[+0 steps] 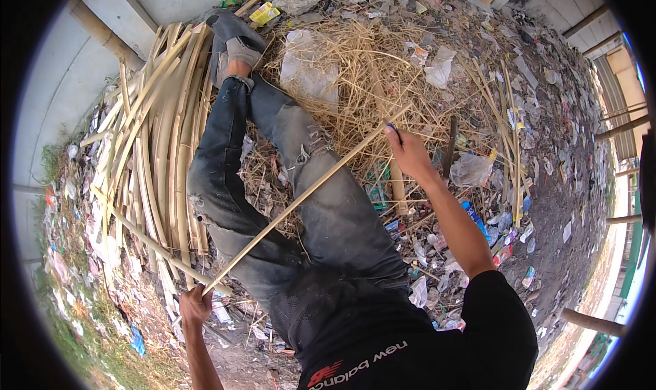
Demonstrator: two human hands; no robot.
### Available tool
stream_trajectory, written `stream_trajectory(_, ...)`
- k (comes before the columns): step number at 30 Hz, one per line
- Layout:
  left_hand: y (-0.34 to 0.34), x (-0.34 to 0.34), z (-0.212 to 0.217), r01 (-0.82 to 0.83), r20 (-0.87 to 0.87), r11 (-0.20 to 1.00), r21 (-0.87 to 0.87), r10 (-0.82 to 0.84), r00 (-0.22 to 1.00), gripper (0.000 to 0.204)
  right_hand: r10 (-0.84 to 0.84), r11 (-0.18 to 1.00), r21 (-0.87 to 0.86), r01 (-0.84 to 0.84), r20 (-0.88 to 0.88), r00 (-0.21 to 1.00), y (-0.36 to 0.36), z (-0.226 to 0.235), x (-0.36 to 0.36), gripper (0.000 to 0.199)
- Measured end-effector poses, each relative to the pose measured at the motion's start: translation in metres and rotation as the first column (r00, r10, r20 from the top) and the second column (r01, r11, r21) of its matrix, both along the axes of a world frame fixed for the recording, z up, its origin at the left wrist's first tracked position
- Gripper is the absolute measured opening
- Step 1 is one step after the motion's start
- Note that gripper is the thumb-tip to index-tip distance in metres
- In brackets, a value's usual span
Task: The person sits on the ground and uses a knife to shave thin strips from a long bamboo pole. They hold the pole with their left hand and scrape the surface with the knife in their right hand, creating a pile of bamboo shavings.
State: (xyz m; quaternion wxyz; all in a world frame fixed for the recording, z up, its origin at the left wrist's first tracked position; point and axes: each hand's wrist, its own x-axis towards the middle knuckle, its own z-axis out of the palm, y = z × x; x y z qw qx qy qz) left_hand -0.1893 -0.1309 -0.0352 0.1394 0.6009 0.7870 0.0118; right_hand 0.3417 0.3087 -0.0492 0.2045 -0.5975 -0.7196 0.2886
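Note:
A long, thin bamboo strip (342, 162) lies slantwise across my thighs, from lower left to upper right. My left hand (196, 305) is closed round its lower end, beside my left hip. Near the far end, my right hand (411, 155) is closed on a small knife (390, 126) with a dark blue handle. The knife rests against the strip, and most of it is hidden by the fingers. Dusty, torn jeans (335, 219) cover my stretched-out legs under the strip.
Many split bamboo strips (164, 151) are piled left of my legs. Straw-like bamboo shavings (362, 55) cover the ground beyond my right leg. More thin strips (509, 144) lie farther right, among scattered plastic litter (471, 169). A grey wall (61, 82) stands at the left.

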Motion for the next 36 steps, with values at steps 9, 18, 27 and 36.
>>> stream_trajectory(9, -0.004, 0.001, 0.005, -0.042, -0.049, 0.998, -0.053, 0.040, 0.998, 0.024, 0.207, 0.978, -0.035, -0.204, 0.145, 0.968, -0.024, 0.001, -0.039, 0.061)
stream_trajectory(18, -0.004, -0.005, -0.009, 0.062, -0.128, 0.998, 0.032, -0.057, 0.990, 0.027, 0.401, 0.916, -0.084, -0.393, 0.135, 0.906, -0.075, 0.015, -0.063, 0.061)
stream_trajectory(27, 0.045, 0.042, 0.019, 0.041, -0.081, 0.998, 0.052, -0.037, 0.996, 0.038, 0.072, 0.986, 0.121, -0.117, 0.325, 0.943, 0.023, -0.013, -0.015, 0.066)
stream_trajectory(36, -0.039, -0.029, 0.014, -0.050, -0.053, 0.999, 0.018, 0.050, 0.997, 0.030, -0.573, 0.819, 0.164, 0.549, 0.189, 0.798, 0.106, -0.048, 0.213, 0.078)
